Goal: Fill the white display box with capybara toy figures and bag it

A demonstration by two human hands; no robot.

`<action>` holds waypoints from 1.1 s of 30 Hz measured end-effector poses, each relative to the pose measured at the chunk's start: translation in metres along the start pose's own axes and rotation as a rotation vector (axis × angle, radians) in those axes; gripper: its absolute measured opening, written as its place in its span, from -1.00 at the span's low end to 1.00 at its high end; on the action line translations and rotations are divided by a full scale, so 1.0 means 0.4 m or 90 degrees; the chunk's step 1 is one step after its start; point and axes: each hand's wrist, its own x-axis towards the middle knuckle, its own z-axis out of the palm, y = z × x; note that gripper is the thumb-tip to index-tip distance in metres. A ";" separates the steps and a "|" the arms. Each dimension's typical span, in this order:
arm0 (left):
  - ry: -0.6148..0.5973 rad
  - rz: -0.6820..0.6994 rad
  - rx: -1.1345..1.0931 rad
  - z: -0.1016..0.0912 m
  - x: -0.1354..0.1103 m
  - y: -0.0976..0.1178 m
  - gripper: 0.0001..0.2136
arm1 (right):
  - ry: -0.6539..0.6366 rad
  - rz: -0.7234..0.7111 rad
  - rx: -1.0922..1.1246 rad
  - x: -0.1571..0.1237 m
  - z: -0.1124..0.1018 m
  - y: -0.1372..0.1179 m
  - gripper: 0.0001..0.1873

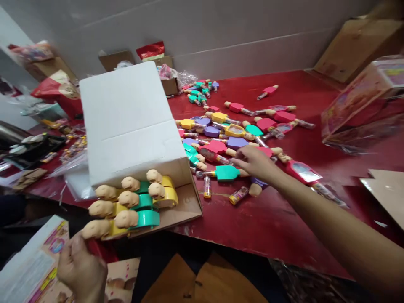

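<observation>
My right hand [257, 163] reaches over a spread of toys with doll heads, paddle-shaped bodies and clear tubes. Its thumb and forefinger are slightly apart beside the tube end of a red toy [210, 155]; a green toy [227, 173] lies just below. At the lower left, my left hand [82, 267] is closed by the front corner of an open white-lidded carton [176, 212]; what its fingers hold is hidden. Inside that carton, doll-headed toys with yellow bodies [167, 197] and green bodies [148, 219] stand in rows, heads toward the left.
Two small filled tubes [207, 187] lie near the carton on the red table [240, 227]. A printed box [356, 105] stands at the right, before a brown carton [353, 46]. A black tray [34, 149] and plastic bags are at left. Printed cardboard [34, 261] is at lower left.
</observation>
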 end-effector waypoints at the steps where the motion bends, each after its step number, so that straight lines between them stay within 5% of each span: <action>1: 0.074 0.017 -0.061 0.003 -0.003 0.015 -0.88 | 0.000 0.007 0.011 0.041 0.029 -0.019 -0.79; 3: 0.158 0.096 -0.157 0.008 -0.009 0.044 -0.89 | -0.001 0.010 0.032 0.107 0.085 -0.061 -0.77; 5: 0.157 0.202 -0.176 0.002 -0.015 0.067 -0.88 | -0.023 0.019 0.052 0.151 0.128 -0.093 -0.78; 10: 0.064 0.345 -0.023 -0.037 -0.048 0.078 -0.80 | -0.028 0.037 0.097 0.182 0.131 -0.076 -0.82; 13: -0.025 0.255 0.010 -0.031 -0.081 0.056 -0.83 | 0.053 0.073 0.131 0.162 0.087 -0.024 -0.78; 18: -0.221 -0.089 -0.030 0.020 -0.132 -0.002 -0.67 | 0.162 0.158 0.145 0.123 0.044 0.087 -0.67; 23: -0.350 -0.147 -0.002 0.033 -0.126 -0.043 -0.63 | 0.313 0.197 0.057 0.055 -0.035 0.167 -0.53; 25: -0.361 -0.183 0.018 0.028 -0.121 -0.048 -0.61 | 0.256 0.132 0.044 0.004 -0.073 0.173 -0.60; 28: -0.282 -0.156 0.052 0.007 -0.134 -0.064 -0.62 | 0.045 -0.004 0.054 -0.080 -0.087 0.170 -0.64; 30: -0.183 -0.014 0.052 -0.016 -0.155 -0.081 -0.67 | -0.080 -0.097 0.011 -0.126 -0.064 0.172 -0.55; 33: -0.124 0.246 0.071 -0.049 -0.178 -0.091 -0.77 | -0.108 -0.219 -0.100 -0.162 -0.015 0.177 -0.48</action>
